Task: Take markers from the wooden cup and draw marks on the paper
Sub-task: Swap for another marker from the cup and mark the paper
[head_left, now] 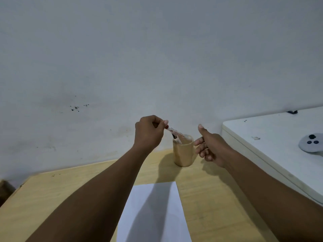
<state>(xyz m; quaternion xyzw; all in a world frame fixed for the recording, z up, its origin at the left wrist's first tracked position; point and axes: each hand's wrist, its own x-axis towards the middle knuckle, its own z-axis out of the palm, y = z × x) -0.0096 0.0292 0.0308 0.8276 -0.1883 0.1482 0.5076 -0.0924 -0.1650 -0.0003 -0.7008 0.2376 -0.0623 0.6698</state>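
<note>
Markers [176, 136] are seen leaning out of a wooden cup [183, 152], which stands upright on the far part of a light wooden table [52, 194], close to a pale wall [157, 58]. One marker, white-bodied with reddish print, is pinched near its upper end between the thumb and fingertips of the left hand [148, 132]; its lower end is at the cup's rim, and whether it is clear of the cup cannot be told because of blur. The right hand [212, 148] is held just beside the cup's right wall, loosely spread with the thumb raised and the fingers curled, nothing being grasped; contact with the cup cannot be confirmed. A blank sheet of paper [167, 215] lies flat on the near part of the table, between the two forearms, well apart from the cup. At right, a white surface [272, 137] is shown carrying a grey round object [310, 143] with dark buttons.
</note>
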